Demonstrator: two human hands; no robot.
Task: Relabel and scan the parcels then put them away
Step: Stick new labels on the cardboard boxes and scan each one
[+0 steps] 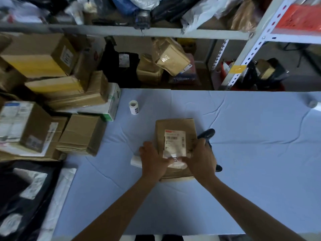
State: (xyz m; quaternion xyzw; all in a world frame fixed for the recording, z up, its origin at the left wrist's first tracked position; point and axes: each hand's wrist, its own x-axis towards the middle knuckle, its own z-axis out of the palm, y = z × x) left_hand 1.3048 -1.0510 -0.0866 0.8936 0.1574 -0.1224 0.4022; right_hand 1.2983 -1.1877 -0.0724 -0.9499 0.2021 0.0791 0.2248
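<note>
A flat brown cardboard parcel (175, 129) lies on the pale blue table (251, 153), with a white shipping label (174, 141) on its top. Both hands rest on the parcel's near end. My left hand (152, 159) and my right hand (199, 157) pinch a small white sticker with a black square code (174, 160) between their fingertips, over the lower edge of the label. A black handheld scanner (207, 133) lies just right of the parcel, partly hidden by my right hand. A white roll (134, 161) peeks out beside my left hand.
A white label roll (134, 107) stands on the table behind the parcel. Stacked cardboard boxes (81, 134) crowd the left side, with black bagged parcels (22, 197) at the near left. Metal shelving (243, 63) full of parcels runs behind the table.
</note>
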